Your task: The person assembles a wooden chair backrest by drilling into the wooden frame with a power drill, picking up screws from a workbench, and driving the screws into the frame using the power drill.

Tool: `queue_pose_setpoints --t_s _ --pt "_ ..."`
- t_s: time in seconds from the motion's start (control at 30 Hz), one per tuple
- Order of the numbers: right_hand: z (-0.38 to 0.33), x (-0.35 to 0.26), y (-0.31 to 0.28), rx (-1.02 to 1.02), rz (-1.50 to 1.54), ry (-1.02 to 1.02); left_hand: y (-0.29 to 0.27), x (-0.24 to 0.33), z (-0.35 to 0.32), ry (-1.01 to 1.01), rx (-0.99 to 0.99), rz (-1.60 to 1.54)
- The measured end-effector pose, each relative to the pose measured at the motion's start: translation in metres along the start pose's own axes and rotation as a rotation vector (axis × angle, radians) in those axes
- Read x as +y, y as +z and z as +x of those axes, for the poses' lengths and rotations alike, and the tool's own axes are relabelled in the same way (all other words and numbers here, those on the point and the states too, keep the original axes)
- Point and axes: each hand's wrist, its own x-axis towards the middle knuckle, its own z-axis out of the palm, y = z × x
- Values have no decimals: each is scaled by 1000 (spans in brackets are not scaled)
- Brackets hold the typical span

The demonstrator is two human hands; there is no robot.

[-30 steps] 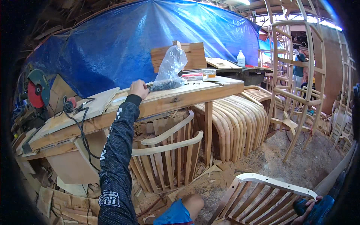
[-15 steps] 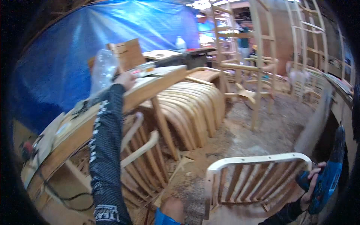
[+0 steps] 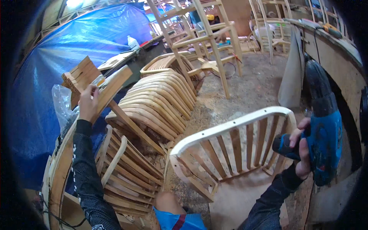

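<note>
My right hand (image 3: pixel 303 155) grips the handle of a blue and black cordless drill (image 3: pixel 326 132), its chuck pointing up and away from me. Over at the left, my left hand (image 3: pixel 88 104) is at the wooden workbench (image 3: pixel 64 163), fingers curled together; what they pinch, if anything, is hidden. Beside that hand lie a clear plastic bag (image 3: pixel 63 101) and a brown wooden block (image 3: pixel 81 73). In front of me stands a wooden chair with a slatted back (image 3: pixel 239 147), small dark holes along its pale top rail (image 3: pixel 230 124).
Another slatted chair back (image 3: pixel 132 180) rests by my left knee. Curved wooden frames (image 3: pixel 159 101) are stacked beyond it. Tall wooden frames (image 3: pixel 212 50) stand farther back, and a blue tarp (image 3: pixel 99 34) hangs behind the bench. A counter (image 3: pixel 329 50) runs along the right.
The view has swung, bringing the chair in front more fully into sight. My right hand has brought the drill higher in the view. My left hand remains by the plastic bag at the bench.
</note>
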Motion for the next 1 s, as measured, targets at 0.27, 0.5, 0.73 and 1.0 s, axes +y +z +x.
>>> queue_pose_setpoints --t_s 0.27,0.5,0.73,1.0 --pt "0 10 -39 62 78 64 165 208 -41 -66 -587 -554" --pt "-30 6 -132 -37 -177 242 228 238 -82 -250 -1270 -614" --pt "-48 48 -172 -161 -624 149 233 243 -82 -443 -1482 -579" --pt "-31 58 -153 -306 -569 339 248 219 -92 -389 -1564 -847"
